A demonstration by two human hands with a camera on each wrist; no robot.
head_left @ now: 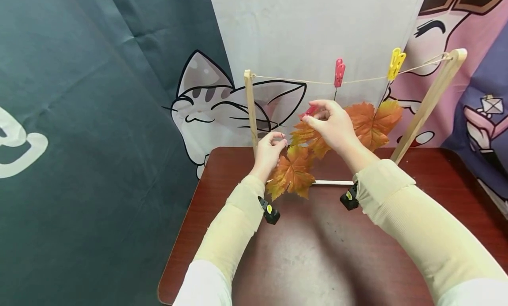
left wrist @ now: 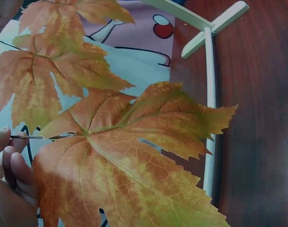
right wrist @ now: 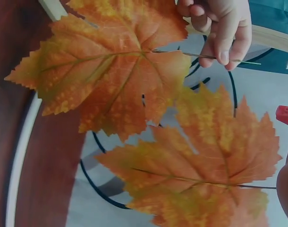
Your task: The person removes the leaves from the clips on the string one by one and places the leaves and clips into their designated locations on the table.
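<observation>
My left hand (head_left: 269,154) pinches the thin stem (right wrist: 200,56) of an orange-yellow artificial maple leaf (head_left: 293,173), which hangs below the string in front of the frame. Just up and to the right, my right hand (head_left: 335,125) holds a red clothespin (head_left: 308,112) between thumb and fingers; only its tip shows in the right wrist view. Behind that hand, a second maple leaf (right wrist: 224,156) hangs by its stem from a pink-red clothespin (head_left: 339,72) on the string. A third maple leaf (head_left: 373,125) hangs from a yellow clothespin (head_left: 395,64) farther right.
A string (head_left: 293,80) runs between a left wooden post (head_left: 251,103) and a slanted right post (head_left: 430,103). A white rod (head_left: 333,182) joins the frame low down, over the reddish-brown table (head_left: 293,253). Cartoon-printed cloth (head_left: 325,28) hangs behind.
</observation>
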